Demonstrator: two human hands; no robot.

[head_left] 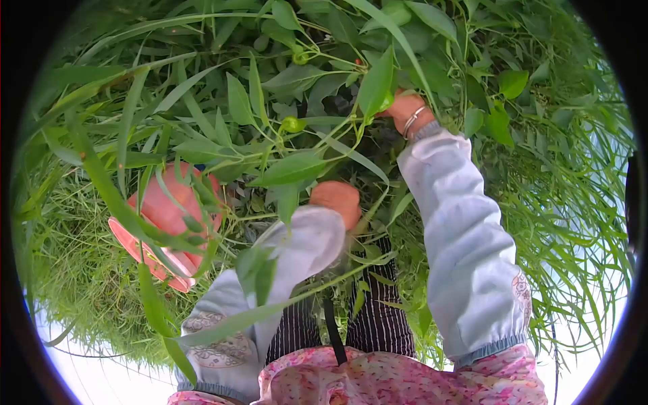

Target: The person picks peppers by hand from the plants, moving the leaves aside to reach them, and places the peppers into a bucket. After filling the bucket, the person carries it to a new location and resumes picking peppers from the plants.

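My right hand [409, 113], with bracelets at the wrist, reaches into a leafy plant that looks like a pepper plant. Leaves such as the broad green leaf [376, 84] cover its fingertips, so what they touch is hidden. Lower down and nearer my body is my left hand [336, 201], its back toward me; the fingers curl away out of sight among the stems. Small round green fruits hang on the plant, one green fruit [292, 124] between stems and another green fruit [300, 57] higher up.
A pink bucket [179, 202] lies tipped in the grass at left. Long grass blades [152, 290] cross the view in front of my left sleeve [270, 263]. Dense foliage surrounds both arms. My striped trousers [381, 310] show below.
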